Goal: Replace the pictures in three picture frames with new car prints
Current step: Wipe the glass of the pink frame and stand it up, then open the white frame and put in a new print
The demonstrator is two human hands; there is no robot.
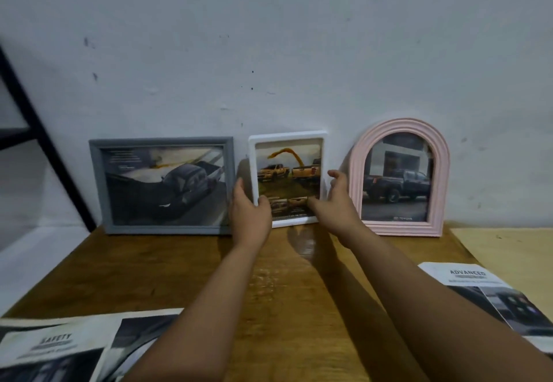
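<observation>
Three picture frames stand against the wall at the back of the wooden table (185,265). A white frame (288,139) with a print of yellow pickup trucks is in the middle. My left hand (250,214) grips its lower left edge, thumb on the front. My right hand (336,199) holds its lower right edge, fingers spread along the side. A grey frame (161,143) with a dark pickup print stands to the left. To the right stands a pink arched frame (401,126) showing a dark pickup.
Loose printed sheets lie at the near left (57,348) and at the right (484,292) of the table. A black metal shelf leg (45,139) slants at the far left. A paler board (505,250) adjoins the table on the right.
</observation>
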